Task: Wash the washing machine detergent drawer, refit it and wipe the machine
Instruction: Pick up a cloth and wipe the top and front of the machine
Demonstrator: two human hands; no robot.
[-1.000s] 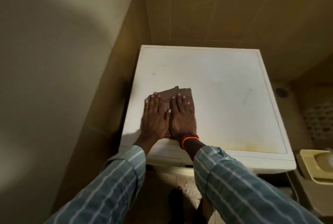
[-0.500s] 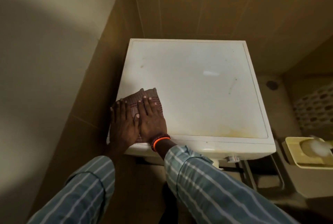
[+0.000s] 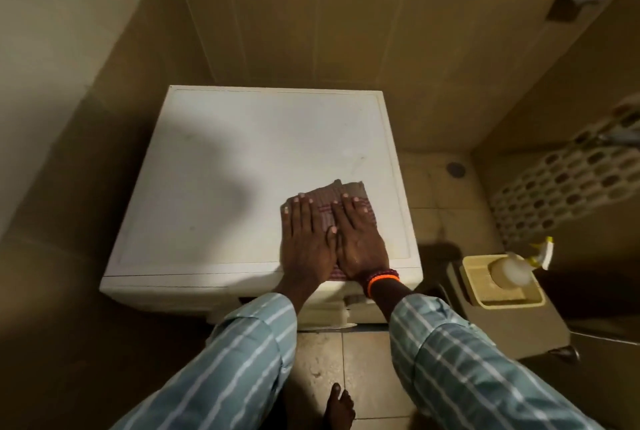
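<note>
Yellow tray (image 3: pixel 474 286) with bottle (image 3: pixel 509 270) right of washing machine (image 3: pixel 214 166).

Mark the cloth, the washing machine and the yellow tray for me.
cloth (image 3: pixel 349 192): head view, on the folded far edge beyond the fingers.
washing machine (image 3: pixel 242 166): head view, on the bare white top panel.
yellow tray (image 3: pixel 476 279): head view, on its near-left rim.

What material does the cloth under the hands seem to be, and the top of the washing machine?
The cloth: probably woven cotton, matte, with faint stripes and soft folded edges. The machine top: smooth white panel, likely laminate or painted metal, with a dull sheen and a raised rim; which one, the view cannot settle.
</note>
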